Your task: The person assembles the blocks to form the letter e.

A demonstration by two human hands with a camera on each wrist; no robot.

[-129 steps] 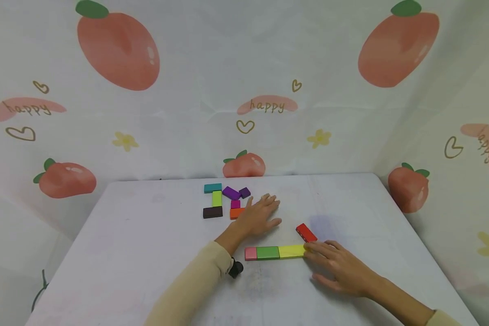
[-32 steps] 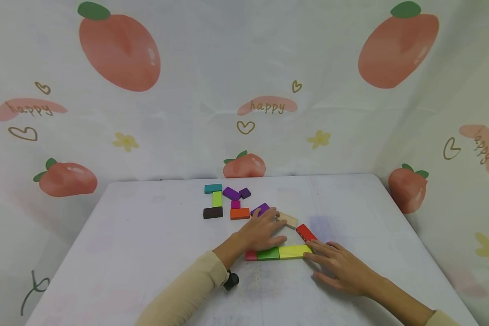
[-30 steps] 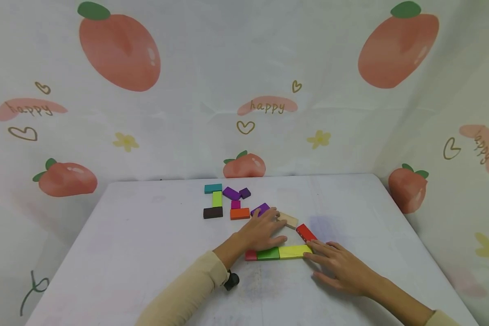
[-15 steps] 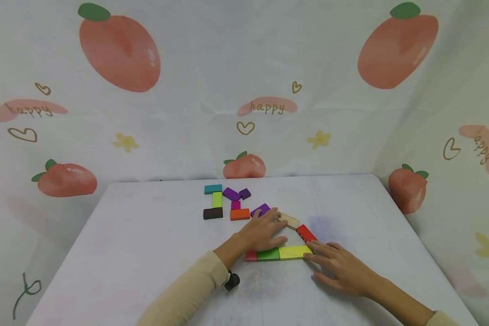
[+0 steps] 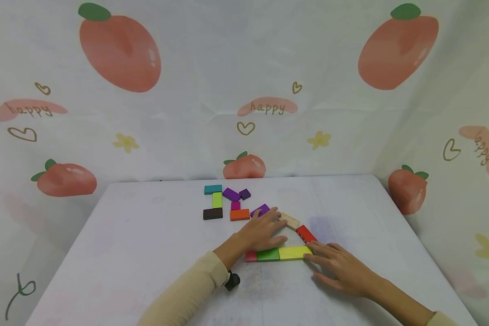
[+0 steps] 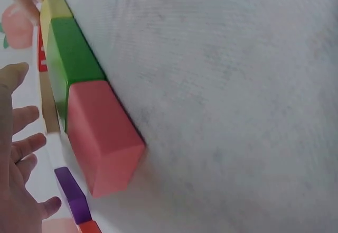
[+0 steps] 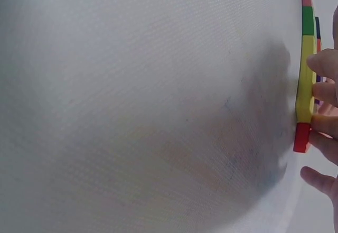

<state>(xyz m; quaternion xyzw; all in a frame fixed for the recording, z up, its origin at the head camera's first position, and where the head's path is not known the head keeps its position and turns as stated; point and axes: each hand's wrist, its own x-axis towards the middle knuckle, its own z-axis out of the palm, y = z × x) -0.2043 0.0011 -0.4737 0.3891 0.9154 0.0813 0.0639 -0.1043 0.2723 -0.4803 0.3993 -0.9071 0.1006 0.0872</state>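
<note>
My left hand (image 5: 262,230) is spread over the blocks, fingers relaxed, with fingertips at a purple block (image 5: 259,209) and a beige block (image 5: 290,221). Its palm overlaps a row of a small pink block (image 6: 103,122), a green block (image 5: 268,255) and a yellow block (image 5: 292,253). My right hand (image 5: 340,268) lies with extended fingers touching the row's right end, where the yellow block meets a slanting red block (image 5: 306,233). Red, beige and purple form a bent line running back and left from there. Neither hand grips anything.
Farther back left lie an orange block (image 5: 239,215), a magenta block (image 5: 235,206), a violet block (image 5: 231,194) and a dark purple one (image 5: 245,194). Beside them, teal (image 5: 213,189), lime (image 5: 217,200) and dark brown (image 5: 213,213) blocks make an I shape. A patterned cloth hangs behind the table.
Since the earliest frame my left hand has come nearer, uncovering the purple and beige blocks. In the last second the beige block has shifted slightly right, toward the red one. My right hand has stayed put.
</note>
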